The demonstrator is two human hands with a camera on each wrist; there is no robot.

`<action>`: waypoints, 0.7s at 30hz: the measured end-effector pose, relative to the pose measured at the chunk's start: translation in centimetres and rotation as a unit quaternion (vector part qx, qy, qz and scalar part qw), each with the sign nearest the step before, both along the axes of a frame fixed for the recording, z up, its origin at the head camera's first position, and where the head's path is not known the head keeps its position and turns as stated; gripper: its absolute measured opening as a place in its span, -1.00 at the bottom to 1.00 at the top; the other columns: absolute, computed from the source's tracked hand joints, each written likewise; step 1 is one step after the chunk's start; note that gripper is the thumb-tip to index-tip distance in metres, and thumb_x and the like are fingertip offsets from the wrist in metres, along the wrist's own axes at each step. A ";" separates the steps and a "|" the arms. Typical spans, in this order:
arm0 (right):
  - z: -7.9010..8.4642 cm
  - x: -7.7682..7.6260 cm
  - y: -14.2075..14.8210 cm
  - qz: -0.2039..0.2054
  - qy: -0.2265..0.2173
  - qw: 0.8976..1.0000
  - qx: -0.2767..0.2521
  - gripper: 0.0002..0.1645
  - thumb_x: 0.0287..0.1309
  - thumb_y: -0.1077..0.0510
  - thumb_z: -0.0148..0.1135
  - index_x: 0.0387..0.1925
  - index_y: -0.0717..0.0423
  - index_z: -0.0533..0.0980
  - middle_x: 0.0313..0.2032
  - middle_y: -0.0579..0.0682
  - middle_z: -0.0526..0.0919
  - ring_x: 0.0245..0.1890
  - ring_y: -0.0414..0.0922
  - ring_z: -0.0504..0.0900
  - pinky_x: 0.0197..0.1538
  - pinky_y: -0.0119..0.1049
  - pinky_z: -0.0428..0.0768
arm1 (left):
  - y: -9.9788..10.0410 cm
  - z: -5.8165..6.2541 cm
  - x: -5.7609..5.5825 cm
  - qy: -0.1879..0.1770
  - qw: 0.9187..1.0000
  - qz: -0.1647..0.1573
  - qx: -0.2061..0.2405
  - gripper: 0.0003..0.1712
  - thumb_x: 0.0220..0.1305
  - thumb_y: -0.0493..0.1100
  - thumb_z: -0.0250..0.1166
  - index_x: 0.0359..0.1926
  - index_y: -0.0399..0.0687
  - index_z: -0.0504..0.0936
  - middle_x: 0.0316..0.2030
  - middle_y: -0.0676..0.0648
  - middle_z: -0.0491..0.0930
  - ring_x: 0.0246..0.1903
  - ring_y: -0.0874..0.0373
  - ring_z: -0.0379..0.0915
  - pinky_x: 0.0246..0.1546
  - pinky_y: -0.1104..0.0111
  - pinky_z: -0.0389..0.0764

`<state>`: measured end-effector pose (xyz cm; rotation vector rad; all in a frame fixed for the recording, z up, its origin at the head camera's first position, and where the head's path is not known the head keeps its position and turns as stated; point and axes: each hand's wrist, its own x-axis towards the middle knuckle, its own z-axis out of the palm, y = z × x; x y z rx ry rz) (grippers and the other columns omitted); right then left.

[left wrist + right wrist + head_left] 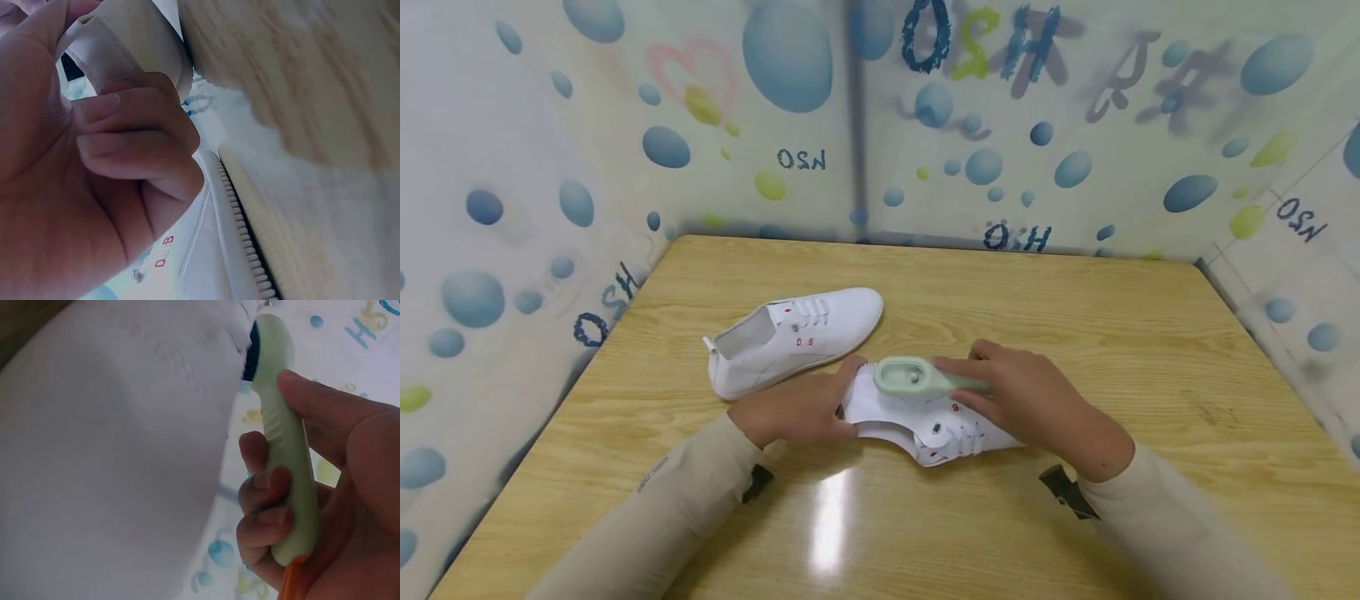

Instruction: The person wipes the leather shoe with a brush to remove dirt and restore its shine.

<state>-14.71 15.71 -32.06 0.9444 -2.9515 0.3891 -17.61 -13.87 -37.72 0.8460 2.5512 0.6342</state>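
Observation:
Near the middle of the table a white lace-up shoe (880, 406) lies tipped on its side, its opening facing me and its toe to the right. My left hand (801, 408) grips its heel end, thumb and forefinger at the collar (103, 53). In my right hand (1033, 400) is a pale green brush (906, 377), fingers wrapped round the handle (290, 469). The brush head is over the side of the shoe near the heel. Dark bristles (251, 356) show at the shoe's surface in the right wrist view, where an orange cord (292, 581) hangs from the handle.
A second white shoe (842, 321) stands upright behind my left hand, toe to the right. The wooden table (1075, 308) carries both shoes. Behind it and at the sides hang patterned curtains (865, 125) with blue dots.

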 end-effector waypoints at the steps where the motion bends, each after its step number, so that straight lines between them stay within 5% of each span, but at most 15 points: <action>1: -0.2 0.0 -0.3 0.002 0.001 1.000 0.001 -0.46 0.26 -0.01 0.34 0.28 -0.27 0.52 -0.21 -0.06 0.59 -0.50 -0.27 0.40 -0.44 -0.40 0.39 | 0.0 0.0 0.0 0.000 1.000 -0.001 0.001 -0.16 0.06 -0.11 0.39 0.27 -0.04 0.10 -0.53 0.08 0.49 -0.54 0.25 0.37 -0.45 0.38 0.43; 7: -0.6 0.1 -0.6 -0.004 0.017 1.000 0.004 -0.45 0.26 -0.03 0.34 0.28 -0.26 0.52 -0.20 -0.04 0.60 -0.48 -0.26 0.44 -0.44 -0.39 0.43 | 0.1 0.0 -0.1 0.003 1.000 -0.002 -0.004 -0.14 0.06 -0.09 0.37 0.30 -0.09 0.08 -0.53 0.08 0.47 -0.53 0.25 0.36 -0.46 0.37 0.42; 21: 1.5 2.2 5.1 -0.069 -0.002 0.997 0.032 -0.47 0.26 -0.03 0.33 0.27 -0.24 0.53 -0.22 -0.07 0.62 -0.47 -0.28 0.43 -0.44 -0.33 0.39 | 0.2 0.3 0.0 -0.008 1.000 0.012 -0.002 -0.16 0.03 -0.11 0.33 0.27 -0.11 0.10 -0.58 0.13 0.37 -0.56 0.27 0.31 -0.47 0.39 0.39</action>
